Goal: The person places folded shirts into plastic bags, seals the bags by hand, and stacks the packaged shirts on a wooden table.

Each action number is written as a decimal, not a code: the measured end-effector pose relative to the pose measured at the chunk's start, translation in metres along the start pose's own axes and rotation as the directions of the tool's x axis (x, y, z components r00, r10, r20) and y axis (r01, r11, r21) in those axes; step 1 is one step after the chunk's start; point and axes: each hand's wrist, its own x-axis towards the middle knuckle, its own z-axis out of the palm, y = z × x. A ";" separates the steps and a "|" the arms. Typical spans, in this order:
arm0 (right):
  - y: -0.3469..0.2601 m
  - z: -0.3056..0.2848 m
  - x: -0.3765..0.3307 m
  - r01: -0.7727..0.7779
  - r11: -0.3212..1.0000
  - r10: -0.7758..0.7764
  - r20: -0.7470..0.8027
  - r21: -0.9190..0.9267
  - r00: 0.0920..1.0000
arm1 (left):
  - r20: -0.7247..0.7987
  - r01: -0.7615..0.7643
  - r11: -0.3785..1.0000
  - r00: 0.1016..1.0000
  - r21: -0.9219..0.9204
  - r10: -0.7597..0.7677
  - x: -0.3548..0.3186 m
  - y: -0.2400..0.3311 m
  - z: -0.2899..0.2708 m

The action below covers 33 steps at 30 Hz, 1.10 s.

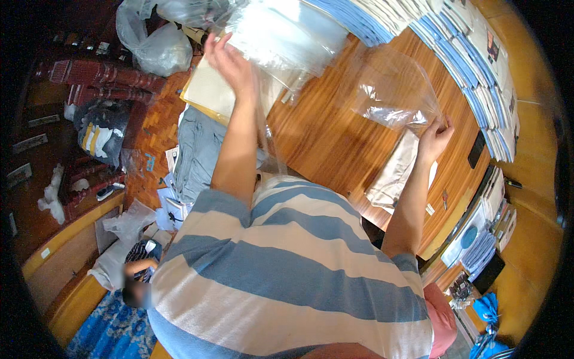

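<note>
My right hand (435,136) pinches the lower corner of a clear plastic bag (391,90), which stands open and crinkled above the wooden table (326,140). My left hand (230,60) is raised at the far left of the table with its fingers apart, pressed against a pile of clear plastic bags (281,36). A loose strip of clear film hangs down beside my left forearm. Under my right forearm a folded beige cloth (397,173) lies on the table.
Rows of stacked blue-edged packets (472,54) line the far and right sides of the table. A black phone (476,149) lies near them. Folded grey cloth (197,149), bulging plastic sacks (158,48) and another person (137,281) are on the floor at left.
</note>
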 end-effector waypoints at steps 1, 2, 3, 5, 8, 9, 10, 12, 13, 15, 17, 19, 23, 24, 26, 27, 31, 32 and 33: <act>-0.007 0.004 -0.008 -0.005 1.000 0.005 -0.011 -0.009 1.000 | 0.019 -0.070 0.995 0.997 0.065 0.069 0.001 0.000 -0.022; -0.012 0.007 -0.018 0.038 0.998 -0.039 -0.015 -0.043 0.999 | 0.042 -0.142 0.982 0.990 0.126 0.137 0.003 -0.001 -0.046; -0.023 0.010 -0.029 -0.006 1.000 0.006 0.002 -0.011 1.000 | 0.048 -0.070 0.966 0.997 0.251 0.060 -0.009 -0.018 -0.076; -0.044 0.017 -0.048 -0.100 0.994 0.097 0.042 0.053 0.994 | 0.251 -0.024 0.892 0.963 0.451 -0.101 -0.055 -0.060 -0.144; -0.062 0.028 -0.051 0.019 0.988 -0.011 0.051 -0.155 0.999 | 0.645 -0.187 0.871 0.744 0.454 -0.177 -0.110 -0.052 -0.194; -0.065 0.030 -0.056 0.055 0.972 -0.040 0.070 -0.227 0.997 | 0.675 -0.232 0.853 0.717 0.468 -0.175 -0.118 -0.043 -0.193; -0.057 0.037 -0.050 0.094 0.964 -0.075 0.085 -0.250 0.994 | 0.704 -0.279 0.836 0.690 0.472 -0.167 -0.122 -0.038 -0.186; -0.048 0.052 -0.043 0.105 0.935 -0.065 0.126 -0.340 0.990 | 0.634 -0.127 0.877 0.739 0.463 -0.228 -0.128 -0.033 -0.163; -0.044 0.056 -0.036 0.115 0.916 -0.066 0.137 -0.384 0.988 | 0.596 -0.049 0.895 0.762 0.443 -0.253 -0.130 -0.032 -0.151; -0.017 0.064 -0.031 0.180 0.874 -0.110 0.179 -0.451 0.978 | 0.507 0.101 0.906 0.801 0.412 -0.320 -0.135 -0.034 -0.150; 0.015 0.063 -0.024 0.274 0.809 -0.166 0.245 -0.521 0.955 | 0.373 0.245 0.905 0.849 0.347 -0.373 -0.150 -0.040 -0.160; -0.004 0.068 -0.031 0.287 0.783 -0.172 0.250 -0.552 0.953 | 0.177 0.522 0.748 0.759 0.410 -0.627 -0.188 -0.069 -0.186; -0.046 0.073 -0.026 0.507 0.795 -0.398 0.346 -0.332 0.850 | 0.583 0.875 0.044 -0.283 0.482 -0.762 -0.193 -0.069 -0.240; -0.054 0.075 -0.038 0.508 0.835 -0.397 0.408 -0.211 0.822 | 0.543 0.790 0.066 -0.355 0.609 -0.761 -0.202 -0.083 -0.260; -0.062 0.077 -0.056 0.531 0.824 -0.355 0.549 -0.198 0.757 | 0.498 0.860 0.035 -0.261 0.509 -0.827 -0.199 -0.087 -0.292; -0.065 0.079 -0.054 0.556 0.810 -0.351 0.605 -0.187 0.715 | 0.456 0.971 0.017 -0.095 0.236 -0.885 -0.190 -0.077 -0.302; -0.018 0.077 -0.057 0.455 0.861 -0.272 0.552 -0.227 0.788 | 0.163 0.605 0.795 0.782 0.034 -0.602 -0.089 -0.066 -0.303; -0.024 0.076 -0.059 0.464 0.851 -0.292 0.511 -0.247 0.808 | 0.169 0.431 0.897 0.881 0.093 -0.441 -0.048 -0.041 -0.279; -0.024 0.078 -0.057 0.439 0.865 -0.281 0.489 -0.245 0.826 | 0.185 0.237 0.961 0.947 0.145 -0.262 -0.011 -0.016 -0.248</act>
